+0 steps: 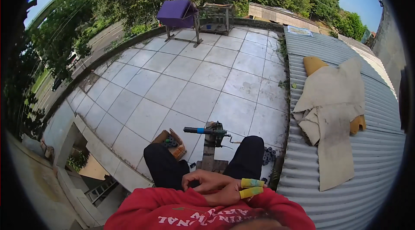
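Observation:
My forearms cross low over my lap. My left hand (245, 190) lies on the right side, its stretched fingers wrapped in yellow coverings and apart from any tool. My right hand (206, 181) reaches across to the left, its fingers loosely bent beside the left sleeve, with nothing seen in them. Between my knees, a dark hand-crank device (217, 132) is mounted on a wooden post (208, 152). A black rod with a blue band (200, 130) sticks out from it to the left. Neither hand touches the device.
An open cardboard box (178, 152) of black round pieces stands by my left knee. Similar black pieces (269, 156) are piled beyond my right knee. Corrugated roofing (302, 161) with cardboard sheets (335, 100) lies right; a purple-covered stand (177, 14) stands on the far tiles.

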`<state>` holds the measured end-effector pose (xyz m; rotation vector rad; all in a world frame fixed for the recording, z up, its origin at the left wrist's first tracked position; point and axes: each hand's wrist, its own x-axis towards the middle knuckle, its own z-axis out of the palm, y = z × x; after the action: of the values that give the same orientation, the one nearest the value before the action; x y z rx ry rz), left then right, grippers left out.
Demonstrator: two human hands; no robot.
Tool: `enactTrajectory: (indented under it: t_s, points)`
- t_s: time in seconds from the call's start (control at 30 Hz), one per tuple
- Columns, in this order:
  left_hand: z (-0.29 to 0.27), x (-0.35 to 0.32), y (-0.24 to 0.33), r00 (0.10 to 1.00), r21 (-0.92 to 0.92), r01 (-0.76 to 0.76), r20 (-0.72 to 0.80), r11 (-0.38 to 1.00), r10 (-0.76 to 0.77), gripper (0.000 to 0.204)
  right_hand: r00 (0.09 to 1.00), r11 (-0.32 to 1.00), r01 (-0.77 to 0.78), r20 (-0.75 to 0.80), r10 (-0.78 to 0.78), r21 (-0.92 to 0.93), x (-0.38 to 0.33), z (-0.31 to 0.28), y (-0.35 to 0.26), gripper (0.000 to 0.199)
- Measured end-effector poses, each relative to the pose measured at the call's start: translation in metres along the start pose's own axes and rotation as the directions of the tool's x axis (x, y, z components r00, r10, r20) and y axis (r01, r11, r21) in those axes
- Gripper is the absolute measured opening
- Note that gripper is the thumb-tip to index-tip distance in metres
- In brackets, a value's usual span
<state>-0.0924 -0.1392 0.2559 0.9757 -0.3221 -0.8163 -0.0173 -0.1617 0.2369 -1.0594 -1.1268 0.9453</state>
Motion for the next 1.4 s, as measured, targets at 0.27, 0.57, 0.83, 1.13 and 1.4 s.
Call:
enactTrajectory:
  t_s: [0.27, 0.57, 0.83, 1.13, 1.4]
  points:
    - [-0.015, -0.003, 0.023, 0.968, 0.165, 0.053, 0.232, 0.985, -0.091, 0.044, 0.989, 0.996, 0.063, -0.136, -0.053, 0.070, -0.023, 0.009, 0.038, 0.021]
    - [0.004, 0.006, 0.017, 0.948, 0.155, 0.051, 0.302, 0.987, -0.097, 0.047, 0.967, 1.000, -0.017, -0.254, 0.016, -0.003, -0.032, 0.024, 0.023, 0.020]
    - [0.003, 0.012, 0.042, 0.907, 0.528, -0.335, 0.405, 0.780, 0.115, 0.038, 0.947, 0.880, -0.138, -0.200, 0.251, 0.454, -0.053, 0.015, 0.007, 0.034]
    - [0.009, 0.008, 0.039, 0.874, 0.530, -0.430, 0.447, 0.731, 0.191, 0.034, 0.917, 0.842, 0.009, -0.341, 0.208, 0.539, -0.035, 0.042, 0.037, 0.025]
    - [0.002, 0.005, 0.054, 0.770, 0.700, -0.636, 0.605, 0.325, 0.203, 0.024, 0.924, 0.686, -0.206, -0.092, 0.372, 0.698, -0.031, 0.032, 0.010, 0.030]
